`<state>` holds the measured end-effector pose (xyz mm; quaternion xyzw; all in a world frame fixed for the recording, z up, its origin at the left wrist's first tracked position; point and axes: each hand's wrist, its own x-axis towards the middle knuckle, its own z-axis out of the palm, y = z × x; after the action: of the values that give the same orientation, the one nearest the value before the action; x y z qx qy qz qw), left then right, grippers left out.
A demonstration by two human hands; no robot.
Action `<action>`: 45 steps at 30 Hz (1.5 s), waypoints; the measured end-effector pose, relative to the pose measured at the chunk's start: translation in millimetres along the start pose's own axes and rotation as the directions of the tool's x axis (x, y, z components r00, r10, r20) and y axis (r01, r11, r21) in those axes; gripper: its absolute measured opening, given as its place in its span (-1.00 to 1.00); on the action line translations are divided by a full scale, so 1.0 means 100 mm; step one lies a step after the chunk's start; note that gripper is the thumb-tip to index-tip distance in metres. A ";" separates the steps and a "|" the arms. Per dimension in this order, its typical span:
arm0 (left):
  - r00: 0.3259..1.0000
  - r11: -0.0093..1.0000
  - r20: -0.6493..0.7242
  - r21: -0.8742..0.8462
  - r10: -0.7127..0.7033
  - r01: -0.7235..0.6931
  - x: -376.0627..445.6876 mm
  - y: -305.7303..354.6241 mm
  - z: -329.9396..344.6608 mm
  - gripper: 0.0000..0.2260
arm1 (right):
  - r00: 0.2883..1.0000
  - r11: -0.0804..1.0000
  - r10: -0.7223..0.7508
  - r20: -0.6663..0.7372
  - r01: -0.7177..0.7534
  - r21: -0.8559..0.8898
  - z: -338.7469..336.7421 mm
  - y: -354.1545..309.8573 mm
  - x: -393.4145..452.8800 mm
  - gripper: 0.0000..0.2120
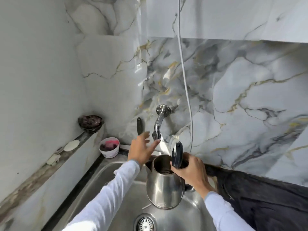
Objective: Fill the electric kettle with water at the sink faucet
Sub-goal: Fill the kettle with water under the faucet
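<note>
A steel electric kettle [164,184] hangs over the steel sink [120,177], with its dark lid [177,155] flipped up. My right hand [191,170] grips the kettle at its handle, just right of the lid. Above it a chrome faucet [159,122] sticks out of the marble wall, and a band of water runs from the spout toward the kettle's mouth. My left hand [141,149] is raised with fingers spread, its fingertips close to the spout and holding nothing.
A white cup with pink contents [109,148] stands at the sink's back left corner. A dark scrubber [90,122] and pale soap pieces [71,145] lie on the left ledge. A white cord [186,90] hangs down the wall. The drain strainer [146,223] is below; dark countertop [266,202] lies right.
</note>
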<state>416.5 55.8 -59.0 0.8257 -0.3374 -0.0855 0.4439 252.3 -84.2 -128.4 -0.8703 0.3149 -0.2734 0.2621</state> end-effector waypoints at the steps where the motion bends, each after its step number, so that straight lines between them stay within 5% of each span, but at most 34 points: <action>1: 0.998 0.998 -0.033 -0.038 -0.051 0.050 0.10 0.07 0.02 -0.41 | 1.000 1.000 0.000 -0.001 0.000 -0.006 0.02 -0.03 0.05 -0.53; 7: 0.990 0.919 -0.121 0.376 -0.077 0.117 0.38 0.20 0.28 -0.59 | 0.999 0.997 0.005 -0.039 -0.008 -0.079 0.21 -0.14 0.27 -0.60; 13: 0.996 0.937 -0.065 0.348 0.067 -0.040 0.47 0.05 0.35 -0.69 | 0.998 0.996 0.034 -0.046 -0.038 -0.081 0.31 -0.19 0.33 -0.58; 21: 0.976 0.982 0.156 0.094 0.150 -0.166 0.61 -0.12 0.17 -0.81 | 0.999 0.999 0.037 -0.037 -0.037 -0.018 0.31 -0.30 0.38 -0.47; 29: 0.952 0.948 0.212 0.180 0.223 -0.262 0.56 -0.11 0.09 -0.77 | 0.999 0.999 0.020 -0.028 -0.021 -0.032 0.29 -0.34 0.46 -0.50; 33: 0.939 0.937 0.252 0.199 0.234 -0.287 0.42 -0.17 0.01 -0.55 | 0.999 0.999 -0.002 -0.033 0.001 -0.034 0.27 -0.34 0.51 -0.47; 37: 0.938 0.846 0.289 0.436 0.190 -0.305 0.24 -0.37 -0.06 -0.15 | 1.000 0.999 -0.013 -0.026 0.012 -0.040 0.24 -0.32 0.56 -0.43; 45: 0.921 0.616 0.328 0.687 0.210 -0.385 0.03 -0.71 0.03 -0.04 | 0.998 1.000 -0.007 -0.059 0.007 0.000 0.21 -0.29 0.56 -0.60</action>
<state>451.7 79.3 -116.3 0.8513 -0.5213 0.0449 0.0393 313.7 -97.7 -107.6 -0.8630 0.3192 -0.2999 0.2517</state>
